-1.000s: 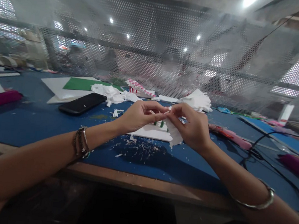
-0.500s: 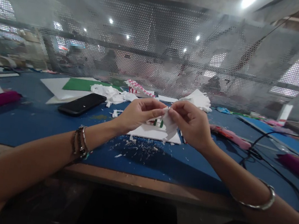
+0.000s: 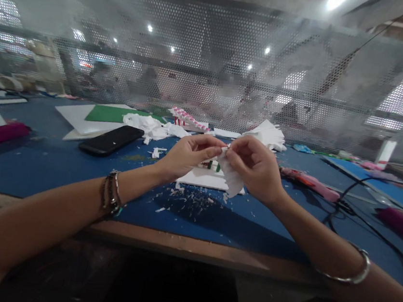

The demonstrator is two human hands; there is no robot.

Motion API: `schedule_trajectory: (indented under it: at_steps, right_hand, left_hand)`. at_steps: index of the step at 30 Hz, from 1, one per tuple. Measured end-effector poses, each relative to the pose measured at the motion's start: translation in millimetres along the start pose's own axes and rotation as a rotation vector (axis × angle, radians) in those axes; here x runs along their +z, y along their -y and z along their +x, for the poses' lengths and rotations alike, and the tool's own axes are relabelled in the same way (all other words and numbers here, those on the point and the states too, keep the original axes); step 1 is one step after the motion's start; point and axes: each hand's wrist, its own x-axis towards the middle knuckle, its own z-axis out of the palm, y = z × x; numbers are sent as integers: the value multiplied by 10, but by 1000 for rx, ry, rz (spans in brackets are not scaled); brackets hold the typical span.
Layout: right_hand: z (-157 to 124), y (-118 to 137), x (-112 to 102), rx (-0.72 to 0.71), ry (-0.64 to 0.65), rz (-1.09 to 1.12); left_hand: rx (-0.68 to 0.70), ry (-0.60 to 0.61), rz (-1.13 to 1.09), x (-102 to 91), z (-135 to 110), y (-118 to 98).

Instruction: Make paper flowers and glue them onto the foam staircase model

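Note:
A limp piece of white tissue paper (image 3: 233, 180) hangs between my hands, above the work surface. My right hand (image 3: 258, 167) pinches its upper end between thumb and fingers. Fingertip to fingertip with it, my left hand (image 3: 190, 154) is closed in a pinch at the tissue's top edge; exactly what lies between its fingertips is hidden. Just behind and below stands a small model on a white board (image 3: 203, 179), with green and red parts (image 3: 217, 167) partly covered by my hands. White paper scraps (image 3: 195, 201) litter the blue table in front of the board.
To the left lie a black phone (image 3: 111, 140), crumpled white tissue (image 3: 149, 128) and green and white sheets (image 3: 107, 113). A pink-and-white piece (image 3: 188, 118) stands behind. A pink-handled tool (image 3: 310, 183) and a black cable (image 3: 371, 223) lie right. A perforated screen (image 3: 214, 41) rises behind.
The tissue now hangs lower and wider beneath my right hand, spreading slightly rightward. Both hands keep nearly the same place and pinch.

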Motion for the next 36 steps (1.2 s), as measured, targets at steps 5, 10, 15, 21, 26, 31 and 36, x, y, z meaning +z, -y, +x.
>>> schedule_trajectory:
  at_steps: [5, 10, 15, 21, 26, 31, 36]
  right_hand:
    - [-3, -20, -10, -28, -6, -44]
    - [-4, -27, -9, -47, -24, -69]
    - [-20, -16, -12, -71, -32, -88]
    - [-14, -15, -26, -98, -18, -100]
    - [-14, -50, -27, -151, -9, -154]
    - [-14, -45, -59, -313, -16, -353]
    - [-2, -27, -84, -466, -15, -488]
  left_hand:
    - [-8, -62, -23, 117, -55, -49]
    - [-62, -137, -71, 131, -56, -45]
    - [-51, -129, -29, 85, -42, -22]
    - [-15, -194, 15, 107, -59, -34]
    - [-11, -241, 92, 106, -62, -11]
    - [25, -217, 154, 109, -72, -21]
    - [82, -131, 131, 120, -74, -61]
